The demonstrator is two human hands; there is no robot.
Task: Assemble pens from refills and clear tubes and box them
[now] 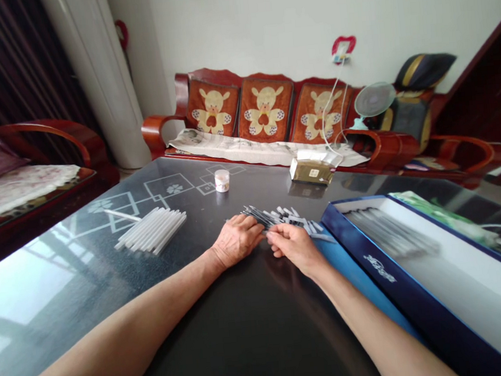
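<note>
My left hand (240, 237) rests low over the dark table, fingers curled together; what they hold is hidden. Close on its right, my right hand (292, 244) has thumb and forefinger pinched, and whatever is between them is too small to make out. Just beyond both hands lies a bunch of thin dark rods that look like pen refills (257, 214). Beside them are several short pale caps or tube pieces (289, 215), partly behind my right hand. A row of slim white tubes, like pen barrels (152, 231), lies to the left, one tube askew at its far end.
On the right stands an open dark blue box (373, 262) with greyish sticks (390, 230) inside. A blue panel (366, 283) lies along its near side. Farther back are a small white jar (222, 180) and a tissue box (311, 170). A wooden sofa (163, 131) stands behind.
</note>
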